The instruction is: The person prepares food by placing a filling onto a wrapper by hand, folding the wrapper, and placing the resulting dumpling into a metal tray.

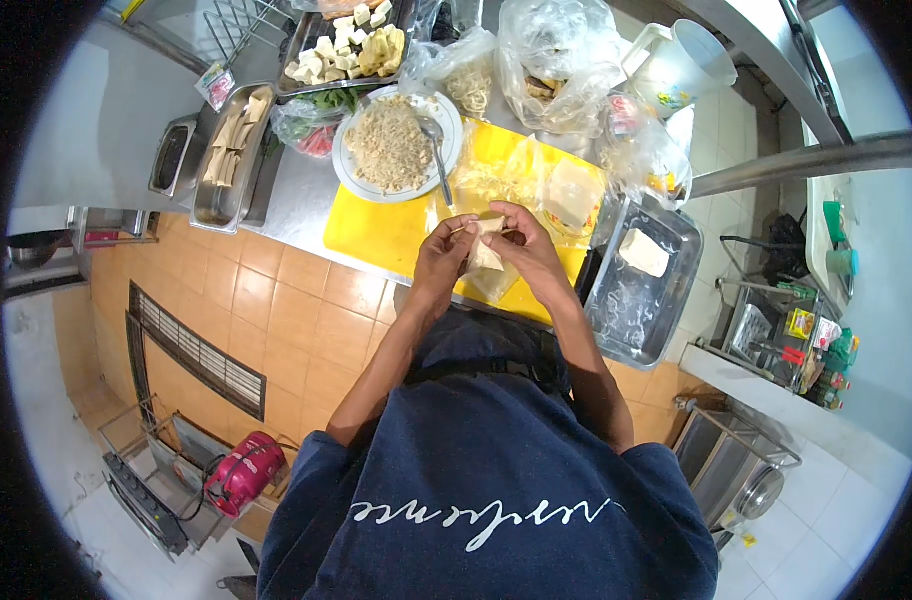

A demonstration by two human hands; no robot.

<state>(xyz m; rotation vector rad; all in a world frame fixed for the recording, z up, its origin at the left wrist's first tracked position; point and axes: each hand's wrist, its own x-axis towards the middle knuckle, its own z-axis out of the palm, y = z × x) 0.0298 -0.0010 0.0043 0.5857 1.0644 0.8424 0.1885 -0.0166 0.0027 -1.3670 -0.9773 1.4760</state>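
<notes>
Both hands — left hand (446, 255) and right hand (529, 250) — hold a wrapper (488, 252) over the near part of the cutting board (371, 235). At the board's left rear: a plate (389, 196) bearing a food mound (388, 145), with a spoon (442, 165) across its right rim. Right of the board, a side tray (616, 315) contains one sheet (643, 252); far left, a pan (219, 210) contains folded pieces (234, 140). Behind the plate, cubes (346, 45); behind the board, a plastic bag (556, 60), with a jug (693, 68) to its right

Gas cylinder (248, 470) (bright pink)

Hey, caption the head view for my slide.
The left hand and right hand hold a pale folded piece above a yellow board, near a plate of crumbly food.
</notes>
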